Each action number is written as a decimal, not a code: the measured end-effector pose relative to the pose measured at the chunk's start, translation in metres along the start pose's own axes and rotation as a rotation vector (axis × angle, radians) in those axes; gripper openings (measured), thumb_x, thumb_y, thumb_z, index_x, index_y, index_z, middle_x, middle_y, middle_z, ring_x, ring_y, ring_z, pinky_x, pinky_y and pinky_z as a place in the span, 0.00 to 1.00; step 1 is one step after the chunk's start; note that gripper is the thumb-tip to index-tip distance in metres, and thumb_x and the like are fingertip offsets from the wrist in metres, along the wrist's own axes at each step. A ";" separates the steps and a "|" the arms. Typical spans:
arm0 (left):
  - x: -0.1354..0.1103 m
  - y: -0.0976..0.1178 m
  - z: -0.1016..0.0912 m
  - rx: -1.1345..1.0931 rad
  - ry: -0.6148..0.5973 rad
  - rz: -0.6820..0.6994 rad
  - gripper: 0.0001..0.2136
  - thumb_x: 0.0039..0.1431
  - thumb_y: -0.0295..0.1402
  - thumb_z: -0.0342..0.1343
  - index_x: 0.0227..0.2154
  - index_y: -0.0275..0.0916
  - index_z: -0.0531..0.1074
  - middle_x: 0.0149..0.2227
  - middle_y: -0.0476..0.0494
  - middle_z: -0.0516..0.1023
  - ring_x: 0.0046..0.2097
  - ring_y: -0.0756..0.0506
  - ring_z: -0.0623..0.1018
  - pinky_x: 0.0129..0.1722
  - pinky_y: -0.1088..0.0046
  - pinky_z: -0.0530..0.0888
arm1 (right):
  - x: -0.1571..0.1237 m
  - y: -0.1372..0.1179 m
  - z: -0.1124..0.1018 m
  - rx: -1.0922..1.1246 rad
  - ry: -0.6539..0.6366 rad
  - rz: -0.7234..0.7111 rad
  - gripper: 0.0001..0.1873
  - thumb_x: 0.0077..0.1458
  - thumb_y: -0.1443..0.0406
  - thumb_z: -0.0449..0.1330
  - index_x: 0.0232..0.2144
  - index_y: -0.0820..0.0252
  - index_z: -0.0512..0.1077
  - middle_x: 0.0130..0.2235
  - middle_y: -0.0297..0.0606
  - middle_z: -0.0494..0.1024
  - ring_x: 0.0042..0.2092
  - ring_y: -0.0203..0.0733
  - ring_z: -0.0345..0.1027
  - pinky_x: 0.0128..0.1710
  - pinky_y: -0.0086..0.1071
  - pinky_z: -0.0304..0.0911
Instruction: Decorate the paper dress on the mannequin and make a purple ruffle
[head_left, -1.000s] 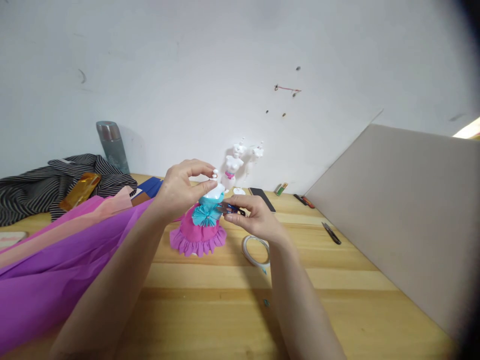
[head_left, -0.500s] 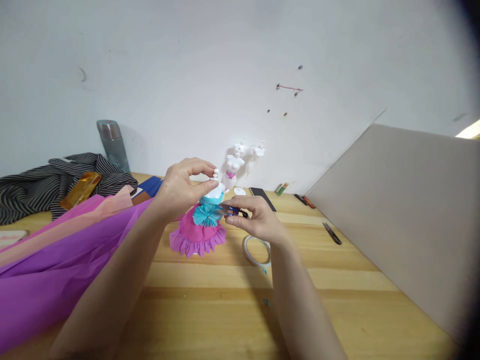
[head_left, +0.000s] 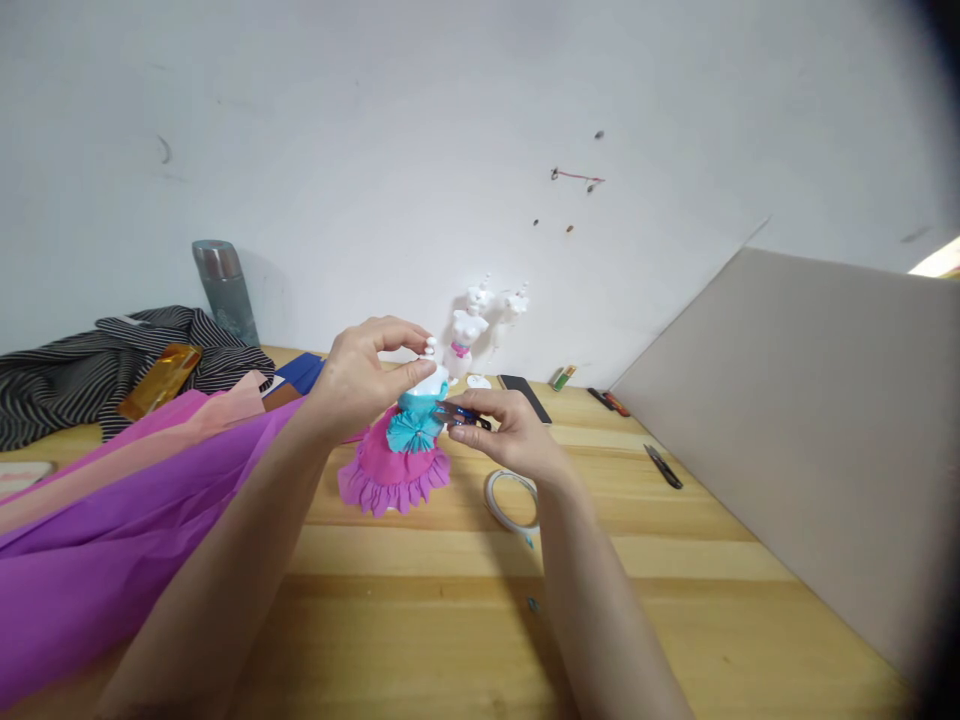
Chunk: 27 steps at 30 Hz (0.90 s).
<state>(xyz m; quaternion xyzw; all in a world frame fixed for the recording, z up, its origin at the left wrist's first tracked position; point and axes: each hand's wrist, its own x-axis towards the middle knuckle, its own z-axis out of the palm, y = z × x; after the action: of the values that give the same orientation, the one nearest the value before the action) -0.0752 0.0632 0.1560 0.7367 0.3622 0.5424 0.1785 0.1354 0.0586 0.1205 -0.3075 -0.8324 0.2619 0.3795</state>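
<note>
A small white dress-form mannequin [head_left: 429,380] wears a turquoise top, a turquoise pleated fan bow [head_left: 415,432] and a pink skirt with a purple ruffled hem [head_left: 394,490]. My left hand [head_left: 367,370] has its thumb and fingers closed round the mannequin's neck and shoulder. In my right hand [head_left: 506,430] are dark blue thread snips [head_left: 465,415], their tips at the right side of the turquoise top, just above the bow. Whether the blades touch the paper, I cannot tell.
White mannequins [head_left: 469,328] stand by the wall. A tape roll [head_left: 511,503] lies below my right hand, with snips [head_left: 663,467] farther right. Purple crepe paper [head_left: 150,530], striped cloth [head_left: 67,370] and a bottle [head_left: 225,290] are left. A pale panel [head_left: 795,430] rises at right.
The snips in my right hand have turned slightly and shifted a little up and left at the turquoise top. My left hand keeps its hold on the mannequin.
</note>
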 end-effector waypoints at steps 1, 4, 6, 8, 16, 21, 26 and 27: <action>0.000 0.000 0.000 -0.003 -0.002 -0.002 0.06 0.49 0.35 0.60 0.28 0.38 0.76 0.40 0.41 0.80 0.43 0.43 0.77 0.46 0.63 0.72 | 0.000 0.001 0.000 0.003 0.004 0.001 0.15 0.53 0.57 0.64 0.39 0.61 0.78 0.32 0.38 0.80 0.32 0.37 0.68 0.32 0.30 0.61; 0.000 -0.002 0.000 -0.009 -0.013 -0.008 0.06 0.50 0.34 0.60 0.28 0.38 0.76 0.40 0.41 0.80 0.43 0.43 0.77 0.47 0.63 0.71 | 0.000 0.003 0.000 0.012 0.014 -0.002 0.15 0.53 0.57 0.64 0.39 0.61 0.79 0.33 0.39 0.80 0.33 0.38 0.69 0.33 0.31 0.62; 0.000 -0.002 0.000 -0.015 -0.019 -0.017 0.06 0.50 0.34 0.60 0.29 0.38 0.76 0.40 0.40 0.80 0.43 0.43 0.77 0.47 0.63 0.71 | 0.001 0.005 -0.001 0.018 0.014 -0.002 0.15 0.53 0.57 0.64 0.39 0.61 0.79 0.34 0.40 0.81 0.34 0.38 0.70 0.33 0.31 0.62; 0.000 -0.002 0.000 -0.025 -0.019 -0.031 0.06 0.50 0.35 0.60 0.28 0.37 0.76 0.40 0.40 0.80 0.43 0.43 0.77 0.47 0.63 0.71 | 0.001 0.006 -0.001 0.023 0.014 0.006 0.15 0.53 0.56 0.64 0.39 0.61 0.79 0.34 0.40 0.81 0.34 0.39 0.70 0.33 0.31 0.62; 0.000 -0.002 0.001 -0.044 -0.012 -0.065 0.07 0.49 0.35 0.60 0.29 0.37 0.76 0.40 0.40 0.80 0.42 0.43 0.77 0.43 0.65 0.72 | 0.001 0.007 0.002 0.029 0.043 -0.001 0.16 0.53 0.54 0.64 0.38 0.60 0.79 0.33 0.40 0.81 0.33 0.38 0.69 0.32 0.31 0.62; 0.000 -0.002 0.000 -0.040 -0.016 -0.064 0.08 0.49 0.36 0.60 0.30 0.38 0.76 0.40 0.40 0.80 0.43 0.43 0.77 0.44 0.64 0.72 | 0.002 0.007 0.004 0.049 0.047 -0.014 0.16 0.53 0.55 0.64 0.38 0.61 0.78 0.33 0.39 0.80 0.33 0.38 0.69 0.33 0.31 0.63; 0.000 -0.001 0.000 -0.009 -0.019 -0.051 0.07 0.49 0.36 0.60 0.30 0.38 0.76 0.39 0.41 0.80 0.42 0.43 0.77 0.45 0.63 0.72 | 0.002 0.007 0.001 0.055 0.051 -0.021 0.15 0.52 0.56 0.65 0.37 0.61 0.79 0.32 0.38 0.79 0.31 0.36 0.68 0.32 0.30 0.62; 0.000 -0.001 0.000 -0.011 -0.020 -0.051 0.07 0.49 0.36 0.60 0.30 0.38 0.76 0.40 0.41 0.80 0.43 0.43 0.77 0.45 0.63 0.72 | 0.001 0.006 0.001 0.057 0.043 -0.023 0.15 0.52 0.55 0.65 0.36 0.61 0.79 0.31 0.38 0.79 0.31 0.36 0.67 0.31 0.30 0.62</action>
<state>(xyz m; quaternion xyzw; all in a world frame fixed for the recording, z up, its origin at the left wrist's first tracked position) -0.0759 0.0640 0.1555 0.7316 0.3760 0.5322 0.2003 0.1362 0.0638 0.1166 -0.2925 -0.8197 0.2743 0.4091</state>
